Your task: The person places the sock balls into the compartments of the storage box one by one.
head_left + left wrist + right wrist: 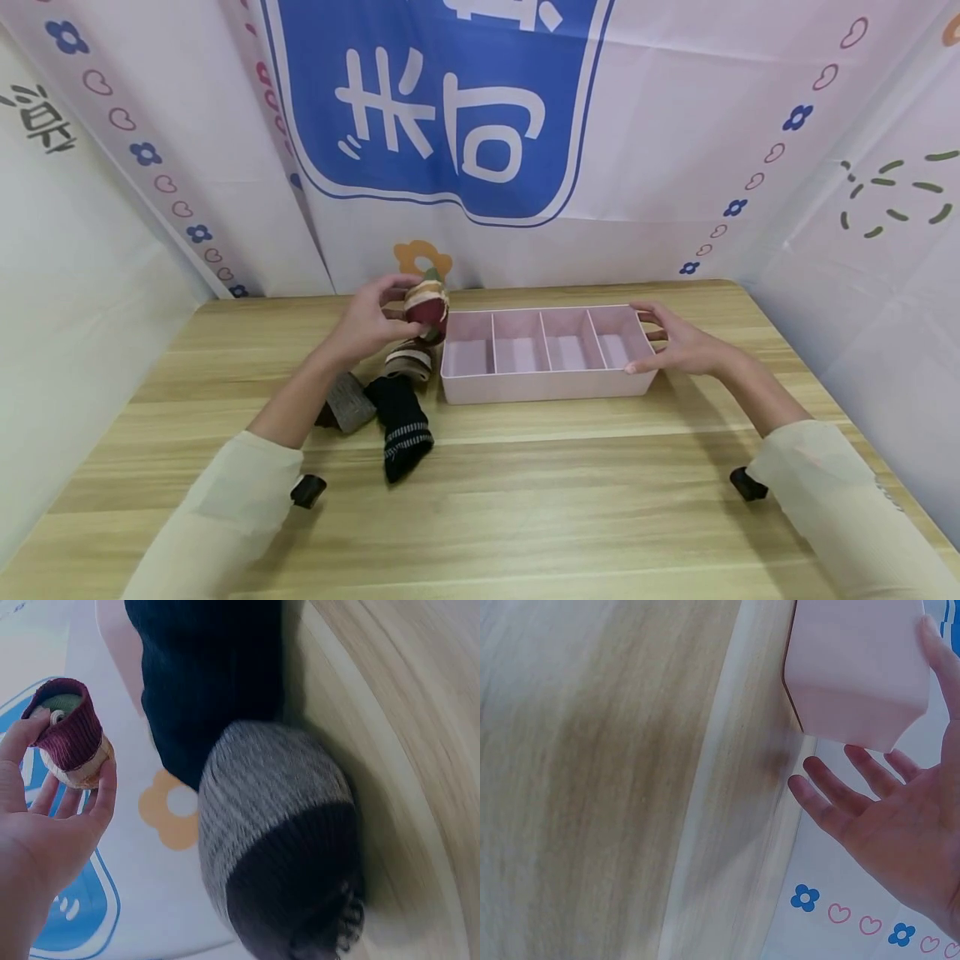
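Observation:
My left hand point(371, 321) holds a rolled-up striped sock point(426, 307) in maroon, cream and green, raised beside the left end of a pink divided box point(547, 385). In the left wrist view, the thumb is at the sock's maroon cuff point(71, 739), with the fingers beneath. My right hand point(686, 343) grips the box's right end, thumb at the front rim and fingers toward the back corner. Below the left hand lie a brown-and-beige striped sock point(409, 362), a black sock point(401, 425) with pale bands, and a grey-and-black sock point(348, 403).
The four-sided box stands near the back of the wooden table point(525, 500), its dividers making a row of compartments with bare floors. A white printed cloth point(660, 150) with a blue sign hangs behind the table. More white cloth flanks both sides.

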